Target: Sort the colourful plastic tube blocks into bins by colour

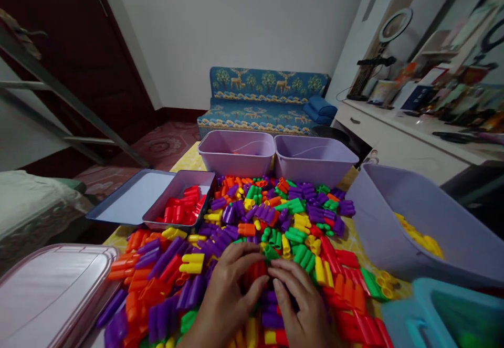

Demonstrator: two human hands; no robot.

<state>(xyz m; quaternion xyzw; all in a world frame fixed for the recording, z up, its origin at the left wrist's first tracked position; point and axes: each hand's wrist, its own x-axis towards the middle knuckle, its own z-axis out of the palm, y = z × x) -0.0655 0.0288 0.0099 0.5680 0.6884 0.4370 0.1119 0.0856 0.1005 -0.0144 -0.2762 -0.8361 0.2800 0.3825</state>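
A wide heap of plastic building pieces, shaped like joined tubes in red, orange, yellow, green and purple, covers the table. My left hand is over the near middle of it, with thumb and fingers curled round a red tube piece. Close beside it, my right hand has its fingers bent and pressed together, their tips near the left fingertips. What the right fingers grip is hidden. Just beyond both hands lies a green piece.
Red pieces lie in a shallow box, beside its flat lid. Two lilac bins stand behind the heap. A lilac bin with yellow pieces and a turquoise container stand right. A pinkish lid lies left.
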